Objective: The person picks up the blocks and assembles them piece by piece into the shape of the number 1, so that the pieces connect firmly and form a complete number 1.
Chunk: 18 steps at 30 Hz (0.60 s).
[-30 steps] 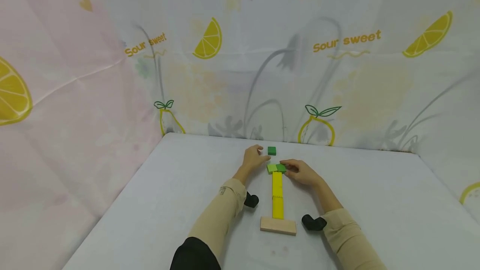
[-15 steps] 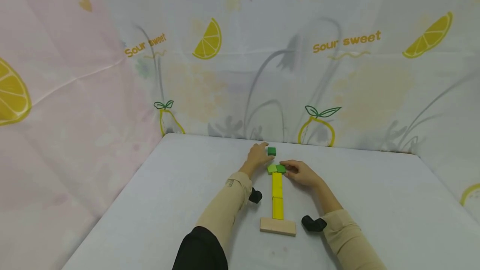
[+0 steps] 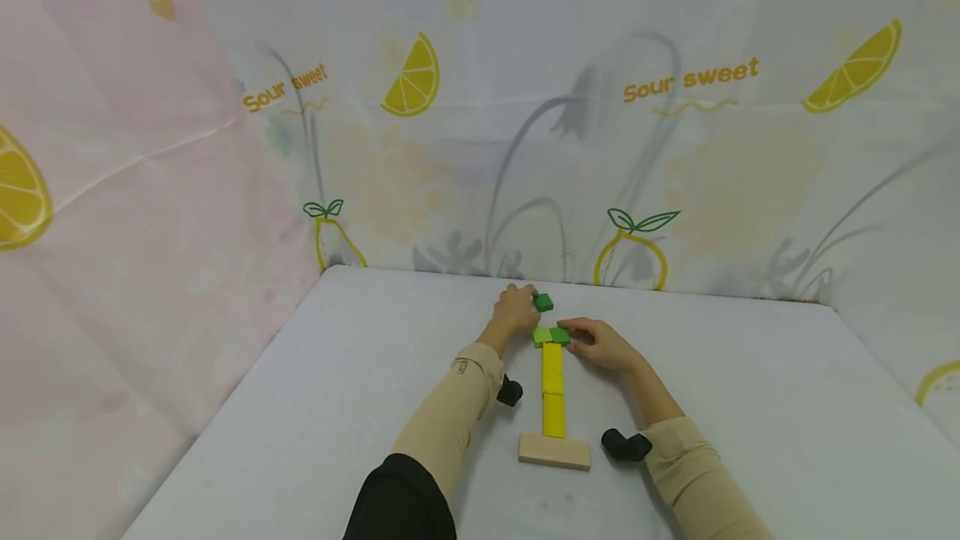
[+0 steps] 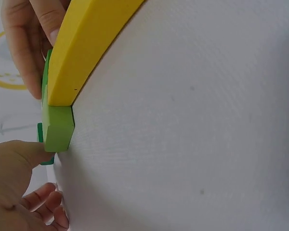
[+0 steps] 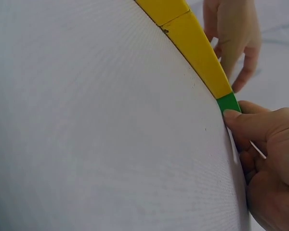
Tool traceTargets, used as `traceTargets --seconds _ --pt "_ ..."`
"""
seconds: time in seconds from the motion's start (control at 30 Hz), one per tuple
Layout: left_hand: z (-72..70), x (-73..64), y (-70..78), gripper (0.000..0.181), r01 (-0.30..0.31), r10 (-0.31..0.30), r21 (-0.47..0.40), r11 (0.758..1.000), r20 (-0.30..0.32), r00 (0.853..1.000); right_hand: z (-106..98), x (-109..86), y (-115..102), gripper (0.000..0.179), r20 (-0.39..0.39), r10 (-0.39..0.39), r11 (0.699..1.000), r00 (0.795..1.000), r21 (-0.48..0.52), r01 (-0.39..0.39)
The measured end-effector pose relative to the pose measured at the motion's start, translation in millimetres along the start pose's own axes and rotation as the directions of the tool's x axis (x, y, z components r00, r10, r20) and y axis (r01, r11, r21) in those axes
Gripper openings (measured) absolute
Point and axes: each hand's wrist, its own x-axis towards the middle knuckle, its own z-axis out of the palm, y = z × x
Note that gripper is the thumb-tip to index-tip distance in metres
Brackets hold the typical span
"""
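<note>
At the far side of the table, my left hand grips a dark green block, which sits turned at an angle; in the left wrist view its thumb partly hides that block. A light green block and a mid-green block lie side by side at the far end of two yellow blocks set in a line. My right hand pinches the mid-green block; the right wrist view shows the thumb on its near face.
A plain wooden block lies crosswise at the near end of the yellow line. White cloth covers the table. Behind stands a lemon-printed curtain. Black wrist mounts sit by both sleeves.
My left hand has moved right to the dark green block and taken hold of it; the block has turned slightly. The right hand stays at the mid-green block.
</note>
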Motion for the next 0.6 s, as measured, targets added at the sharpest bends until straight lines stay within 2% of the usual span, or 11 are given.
traceTargets --seconds 0.2,0.33,0.43,0.6 --pt "1.1 0.1 -5.7 0.031 -0.060 0.059 -0.023 0.998 -0.031 0.998 0.6 0.5 -0.5 0.038 0.004 -0.017 1.000 1.000 0.015 0.017" --pt "2.7 -1.0 -13.8 0.029 -0.105 0.098 -0.103 0.989 -0.068 0.993 0.6 0.6 -1.2 0.038 0.009 -0.020 1.000 1.000 0.018 0.020" --pt "3.3 -2.7 -20.2 0.028 -0.134 0.118 -0.184 0.974 -0.096 0.988 0.7 0.8 -1.7 0.038 0.001 -0.015 1.000 1.000 0.001 0.015" --pt "4.2 -3.7 -29.3 0.027 -0.146 0.119 -0.279 0.949 -0.110 0.987 0.6 1.1 -1.2 0.039 0.003 -0.006 1.000 1.000 -0.006 0.006"
